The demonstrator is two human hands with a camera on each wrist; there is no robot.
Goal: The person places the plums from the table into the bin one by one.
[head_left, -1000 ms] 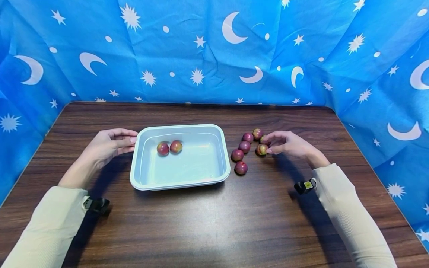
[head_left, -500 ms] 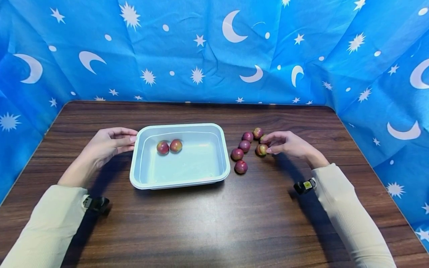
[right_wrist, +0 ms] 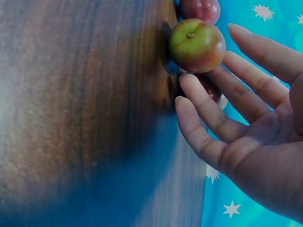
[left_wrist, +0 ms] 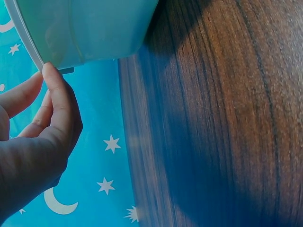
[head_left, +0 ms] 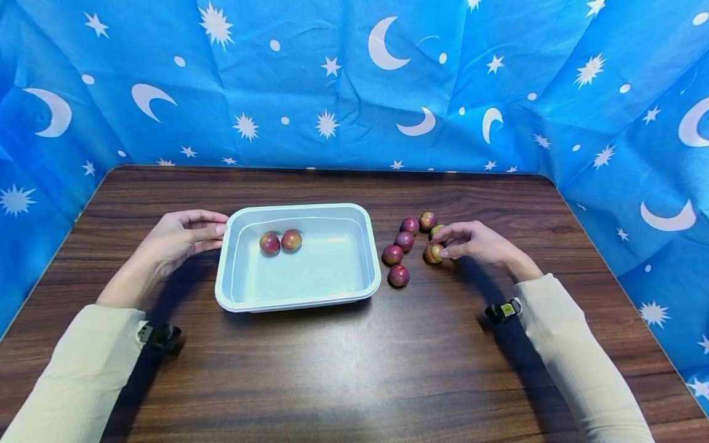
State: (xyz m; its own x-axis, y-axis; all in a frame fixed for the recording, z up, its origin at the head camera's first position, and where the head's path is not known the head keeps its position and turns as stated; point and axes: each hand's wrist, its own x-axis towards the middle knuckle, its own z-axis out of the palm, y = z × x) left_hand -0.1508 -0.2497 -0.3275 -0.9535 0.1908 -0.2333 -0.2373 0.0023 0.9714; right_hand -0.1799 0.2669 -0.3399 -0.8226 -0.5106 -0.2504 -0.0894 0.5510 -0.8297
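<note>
My left hand (head_left: pixel 185 243) pinches the left rim of a pale plastic tub (head_left: pixel 310 298), thumb and fingertips at its edge in the left wrist view. Two red-yellow plums, a left plum (head_left: pixel 269 243) and a right plum (head_left: pixel 291 240), lie inside the tub. On the right, my right hand (head_left: pixel 477 245) reaches around a green-red plum (right_wrist: pixel 196 45). Its fingers are loosely bent beside and behind that fruit, and in the right wrist view the thumb stands a little apart from it. Another greenish plum (head_left: pixel 436 231) lies partly under the fingers.
Several dark red plums, among them a near plum (head_left: pixel 399 275) and a far plum (head_left: pixel 428 220), form a loose line between tub and right hand. The brown wooden table (head_left: pixel 332 375) ends at a blue star-and-moon cloth (head_left: pixel 343 80) behind.
My right hand has shifted slightly toward me, and the plum at its fingers has moved a little the same way, showing more of the plum behind. Left hand and tub stay put.
</note>
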